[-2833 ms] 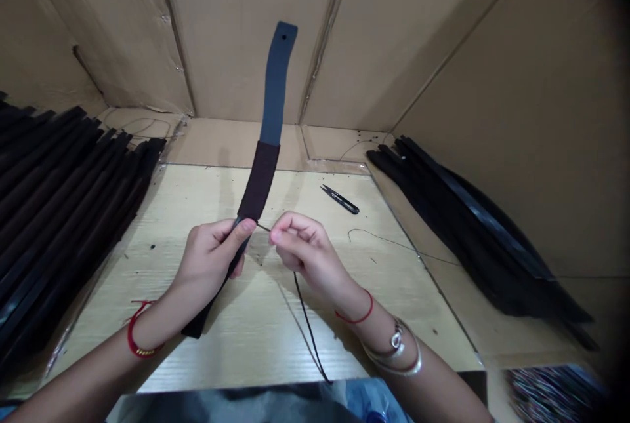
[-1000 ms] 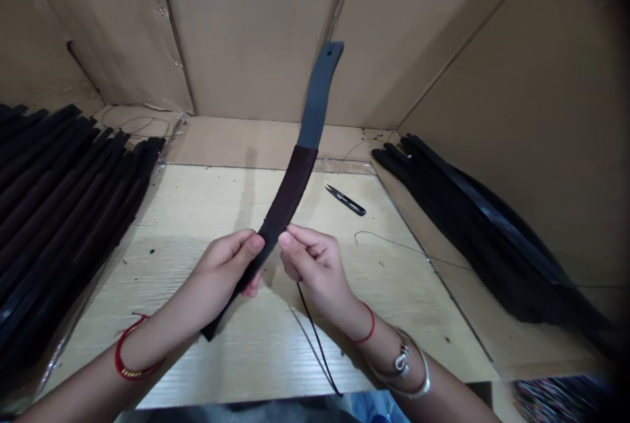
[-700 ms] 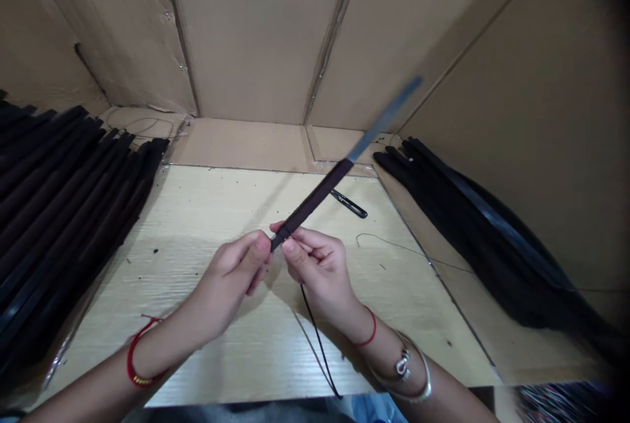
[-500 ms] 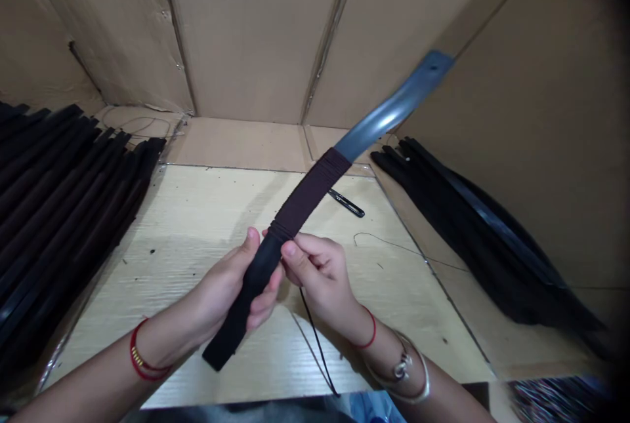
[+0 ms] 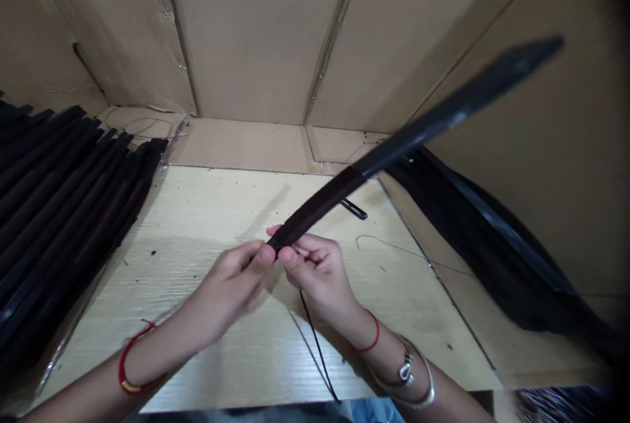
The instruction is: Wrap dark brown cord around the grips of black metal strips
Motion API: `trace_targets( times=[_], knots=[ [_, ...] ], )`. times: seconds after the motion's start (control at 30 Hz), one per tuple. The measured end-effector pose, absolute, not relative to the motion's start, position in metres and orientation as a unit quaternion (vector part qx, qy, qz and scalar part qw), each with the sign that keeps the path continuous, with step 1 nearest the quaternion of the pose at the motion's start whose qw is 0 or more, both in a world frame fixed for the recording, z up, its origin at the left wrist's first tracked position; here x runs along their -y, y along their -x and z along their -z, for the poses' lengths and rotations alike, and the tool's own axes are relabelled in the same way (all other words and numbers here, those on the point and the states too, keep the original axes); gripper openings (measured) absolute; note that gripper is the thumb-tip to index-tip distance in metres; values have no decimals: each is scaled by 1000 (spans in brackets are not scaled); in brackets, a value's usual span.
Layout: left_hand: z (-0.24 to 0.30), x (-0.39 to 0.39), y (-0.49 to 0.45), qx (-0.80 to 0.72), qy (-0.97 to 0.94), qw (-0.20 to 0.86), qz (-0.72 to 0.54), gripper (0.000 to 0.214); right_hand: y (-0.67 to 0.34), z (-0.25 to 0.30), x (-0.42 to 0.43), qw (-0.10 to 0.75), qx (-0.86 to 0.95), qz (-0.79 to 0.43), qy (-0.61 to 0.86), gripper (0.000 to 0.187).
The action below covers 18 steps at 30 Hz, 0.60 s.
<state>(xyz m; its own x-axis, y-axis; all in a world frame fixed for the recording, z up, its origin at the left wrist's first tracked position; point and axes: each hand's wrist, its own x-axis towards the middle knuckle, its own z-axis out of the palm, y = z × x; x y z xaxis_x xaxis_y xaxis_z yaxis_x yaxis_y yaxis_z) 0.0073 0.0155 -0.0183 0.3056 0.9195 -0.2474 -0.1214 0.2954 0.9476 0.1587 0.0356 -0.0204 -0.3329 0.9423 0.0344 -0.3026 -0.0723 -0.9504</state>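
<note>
Two hands here, and both are closed on one flat dark strip, pinching it right around its wrapped lower section. The left hand has its thumb and fingertips on the strip's near end, though that hand is a bit blurry, so the exact grip is hard to make out. The right hand sits just beside it with its fingers curled in around the same spot. The strip angles up and to the right over the table. Its section nearest the hands is covered in a dark wrap, and the bare, blurred upper part sticks out past the table over the right-hand pile.

One black cord runs from under the right hand down toward the near table edge. One pair of black-handled thread snips lies on the table just past the strip, partly hidden behind it, and one thin loose thread curls across the table to the right.

There are two piles of similar dark strips, one on the left and one on the right, too overlapped to count. Cardboard walls surround the setup. Each wrist has one red thread bracelet, and the right arm also wears silver bangles.
</note>
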Motion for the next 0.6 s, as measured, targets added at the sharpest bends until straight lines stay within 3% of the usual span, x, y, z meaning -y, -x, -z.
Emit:
trace_targets(
  times=[0.1, 0.27, 0.37, 0.43, 0.6],
  knots=[
    [17, -13, -8, -348, -383, 803, -295, 59, -156, 19, -36, 453, 502, -666, 316, 26],
    [21, -10, -9, -424, -488, 655, -390, 43, -154, 19, -35, 488, 511, -621, 340, 29],
    [22, -14, -7, -294, -404, 804, -323, 55, -157, 21, -34, 430, 474, -712, 289, 29],
    [23, -18, -6, -263, -375, 843, -283, 63, -158, 23, -35, 431, 465, -717, 292, 30],
    [25, -21, -7, -441, -475, 662, -377, 51, -156, 29, -36, 467, 488, -672, 304, 25]
  ],
)
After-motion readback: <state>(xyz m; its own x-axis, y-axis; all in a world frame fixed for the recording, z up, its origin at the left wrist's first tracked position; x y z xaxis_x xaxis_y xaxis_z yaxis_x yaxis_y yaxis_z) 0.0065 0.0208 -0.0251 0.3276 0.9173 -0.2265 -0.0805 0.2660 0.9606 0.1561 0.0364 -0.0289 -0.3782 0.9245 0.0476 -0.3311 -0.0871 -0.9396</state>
